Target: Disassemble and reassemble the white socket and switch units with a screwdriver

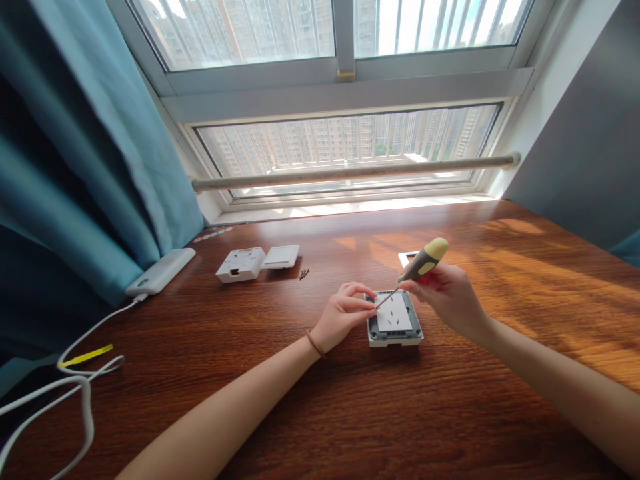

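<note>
A wall socket [394, 313] with a white face and grey frame rests on a white back box [395, 343] on the wooden table. My right hand [453, 297] is closed around a screwdriver [424, 261] with a grey and yellow handle, its shaft slanting down to the left. The screwdriver's tip meets the fingertips of my left hand [346, 312] at the socket's left side. The left thumb and fingers are pinched together there; what they hold is too small to make out. Behind the screwdriver, a white frame [404, 259] is partly hidden.
Left of the hands lie several screws [304, 274], a white switch panel [281, 257] and another white box [241, 265]. A white power bank [161, 272] with a white cable [95, 333] lies by the blue curtain [125, 167]. A window with a rail [350, 174] bounds the table's far side.
</note>
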Motion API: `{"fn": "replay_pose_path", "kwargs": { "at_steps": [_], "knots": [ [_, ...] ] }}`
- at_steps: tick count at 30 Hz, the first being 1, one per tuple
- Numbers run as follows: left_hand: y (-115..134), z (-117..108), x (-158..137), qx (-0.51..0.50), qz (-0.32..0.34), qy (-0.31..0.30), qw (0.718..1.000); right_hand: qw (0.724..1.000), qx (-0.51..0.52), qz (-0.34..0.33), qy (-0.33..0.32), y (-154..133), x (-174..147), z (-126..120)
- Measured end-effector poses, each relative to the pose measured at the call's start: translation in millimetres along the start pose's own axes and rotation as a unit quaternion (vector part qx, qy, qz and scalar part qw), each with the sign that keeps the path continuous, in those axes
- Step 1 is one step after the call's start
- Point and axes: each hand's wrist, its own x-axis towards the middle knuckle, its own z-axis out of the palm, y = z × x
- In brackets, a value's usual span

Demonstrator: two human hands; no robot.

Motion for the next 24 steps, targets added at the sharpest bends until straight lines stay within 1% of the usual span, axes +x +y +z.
{"fn": "replay_pose_path", "kwargs": {
  "at_steps": [6, 14, 16, 21, 24],
  "knots": [
    [2.1, -0.3, 0.4, 0.017, -0.017, -0.003, 1.0, 0.999, 0.02, 0.0, -0.029, 6.2, -0.5, 1.2],
    [0.7, -1.5, 1.9, 0.004, -0.012, 0.001, 1.0, 1.0, 0.004, 0.002, -0.024, 12.0, -0.6, 3.9],
    [0.1, -3.0, 2.3, 0.001, -0.01, -0.011, 1.0, 1.0, -0.003, 0.004, -0.025, 12.6, -1.5, 3.5],
    [4.4, -6.6, 1.4, 0.007, 0.002, -0.072, 0.997, 0.999, -0.037, -0.012, -0.019, 10.8, -2.6, 2.7],
    [5.7, -6.2, 0.1, 0.022, 0.004, -0.073, 0.997, 0.998, -0.045, -0.031, -0.017, 6.8, 4.8, 3.3]
  ]
}}
